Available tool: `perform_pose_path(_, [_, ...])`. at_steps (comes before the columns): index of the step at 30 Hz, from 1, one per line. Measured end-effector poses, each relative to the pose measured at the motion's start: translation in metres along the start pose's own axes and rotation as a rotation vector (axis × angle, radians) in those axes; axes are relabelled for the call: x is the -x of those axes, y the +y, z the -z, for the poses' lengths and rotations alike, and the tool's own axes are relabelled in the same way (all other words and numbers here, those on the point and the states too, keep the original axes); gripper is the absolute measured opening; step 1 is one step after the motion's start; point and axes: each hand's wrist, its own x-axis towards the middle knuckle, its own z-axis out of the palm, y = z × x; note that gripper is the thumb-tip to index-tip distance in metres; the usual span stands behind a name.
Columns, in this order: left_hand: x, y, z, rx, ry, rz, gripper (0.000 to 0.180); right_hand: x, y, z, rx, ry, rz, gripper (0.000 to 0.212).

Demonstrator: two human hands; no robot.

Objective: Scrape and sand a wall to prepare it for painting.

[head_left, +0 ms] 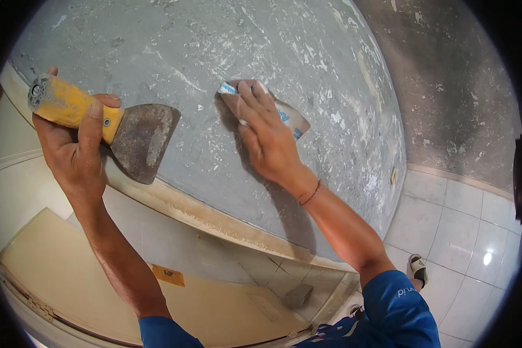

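My left hand [78, 145] is wrapped around the yellow handle of a wide scraper [148, 139], held in front of the wall's left edge. Its dark, worn metal blade points to the right. Against the grey, patchy wall [180, 52] my right hand [267, 130] presses a sheet of sandpaper [293, 118] flat, fingers together on top of it. Blue print shows on the sheet's pale backing, and one corner curls near my fingertips. White flecks and scratches cover the wall surface around the sheet.
A cream door [87, 261] with a yellow metal plate [168, 275] stands at the lower left, beside a pale frame edge [214, 219] bordering the wall. White floor tiles [417, 211] lie at the right, where a sandalled foot [417, 271] shows. A darker wall [452, 87] meets them.
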Motion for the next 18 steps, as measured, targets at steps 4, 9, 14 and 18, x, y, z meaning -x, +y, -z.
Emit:
perform_pose_path(4, [0.002,0.014,-0.002,0.039,0.041,0.054,0.040,0.089,-0.042,-0.004,-0.155,-0.088,-0.073,0.048])
perform_pose_path(9, [0.003,0.013,-0.007,0.091,0.110,0.133,0.033,0.032,-0.005,0.001,-0.015,-0.143,0.043,0.048])
perform_pose_path(14, [0.000,0.019,-0.011,0.078,0.138,0.199,0.034,-0.008,0.004,0.003,0.052,0.053,0.026,0.047])
perform_pose_path(18, [0.002,0.016,-0.009,0.164,0.159,0.177,0.035,0.095,-0.027,0.001,-0.119,-0.113,-0.042,0.045])
